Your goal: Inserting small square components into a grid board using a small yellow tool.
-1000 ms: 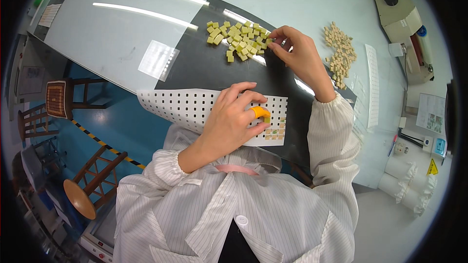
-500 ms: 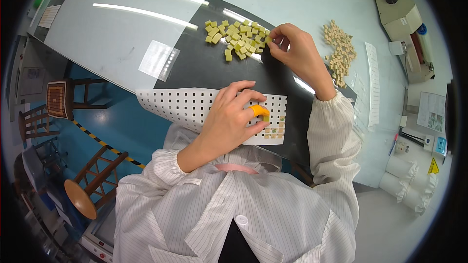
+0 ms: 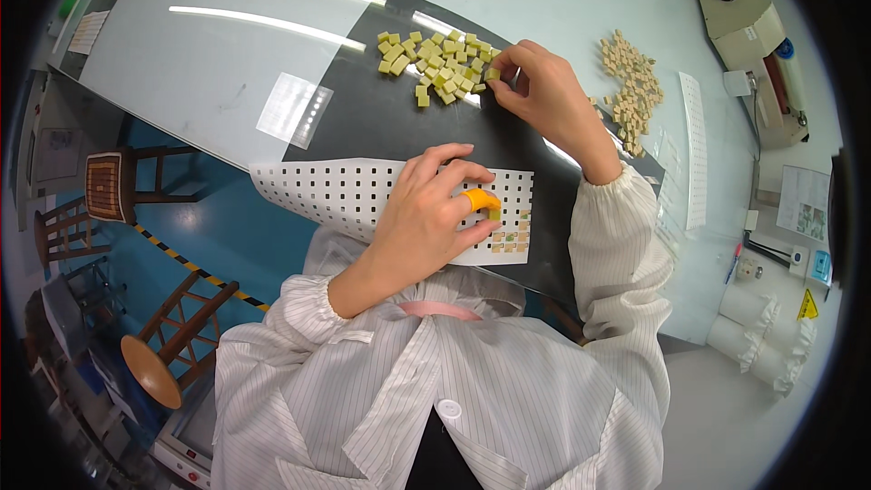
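Note:
My right hand [image 3: 553,104] pinches a yellow-green block [image 3: 492,75] between thumb and fingertip, at the right edge of a loose pile of yellow-green blocks [image 3: 445,63]. Over a white sheet with rows of dark square holes [image 3: 318,183], my left hand [image 3: 422,209] is closed between thumb and index finger. An orange finger cot [image 3: 478,200] covers that index finger. Under its tip shows another yellow-green block [image 3: 494,215], close to the thumb. Small beige pieces [image 3: 510,238] fill some squares at the sheet's right end. My left palm hides part of the sheet.
Pile and sheet lie on a black mat [image 3: 363,118] on a pale table. A heap of small beige pieces [image 3: 631,91] is at the right, beside a long white strip [image 3: 693,150]. A clear printed card [image 3: 295,109] lies left. Wooden stools [image 3: 150,367] stand on the blue floor.
My right hand has shifted very slightly left, with the block now clearer between its fingertips. The left hand keeps its place on the sheet. The whole view has shifted slightly.

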A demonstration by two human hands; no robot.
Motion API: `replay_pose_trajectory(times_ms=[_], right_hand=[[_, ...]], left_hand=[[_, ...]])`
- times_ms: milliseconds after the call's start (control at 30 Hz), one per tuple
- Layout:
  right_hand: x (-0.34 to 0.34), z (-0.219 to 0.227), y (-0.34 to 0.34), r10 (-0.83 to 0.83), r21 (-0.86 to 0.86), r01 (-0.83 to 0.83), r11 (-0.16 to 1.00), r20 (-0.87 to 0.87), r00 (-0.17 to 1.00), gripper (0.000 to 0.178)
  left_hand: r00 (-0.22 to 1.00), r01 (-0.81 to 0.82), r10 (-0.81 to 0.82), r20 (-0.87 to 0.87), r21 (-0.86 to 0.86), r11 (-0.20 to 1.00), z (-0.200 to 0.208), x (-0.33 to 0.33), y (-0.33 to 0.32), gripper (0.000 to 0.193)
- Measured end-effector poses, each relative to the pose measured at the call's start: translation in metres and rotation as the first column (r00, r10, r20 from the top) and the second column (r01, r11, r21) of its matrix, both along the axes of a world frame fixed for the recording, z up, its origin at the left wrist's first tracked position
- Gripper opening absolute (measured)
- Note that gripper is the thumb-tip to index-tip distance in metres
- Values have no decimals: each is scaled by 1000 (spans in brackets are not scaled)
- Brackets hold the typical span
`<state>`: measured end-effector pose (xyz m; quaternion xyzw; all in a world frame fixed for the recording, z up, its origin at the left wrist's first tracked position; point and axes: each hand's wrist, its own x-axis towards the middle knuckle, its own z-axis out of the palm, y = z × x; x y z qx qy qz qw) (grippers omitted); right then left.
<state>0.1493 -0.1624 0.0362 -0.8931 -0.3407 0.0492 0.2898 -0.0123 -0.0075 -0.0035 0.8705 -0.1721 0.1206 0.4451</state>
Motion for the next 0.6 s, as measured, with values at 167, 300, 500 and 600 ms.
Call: replay_pose_trajectory(times_ms=[167, 300, 500, 600], right_hand=[[-35, 25, -19, -22, 50, 28, 998, -113, 993, 15], [-84, 37, -39, 37, 32, -29, 999, -300, 953, 17], [-116, 20, -44, 77, 15, -75, 997, -201, 977, 21], [-119, 18, -41, 77, -28, -83, 996, -175, 982, 22]], left_hand=[[1000, 1, -1, 1, -8, 1000, -2, 0, 1, 21], [1000, -9, 8, 1, 6, 1000, -2, 0, 1, 27], [1000, -15, 16, -4, 35, 999, -1, 1, 0, 39], [1000, -19, 19, -3, 44, 999, -1, 1, -1, 43]])
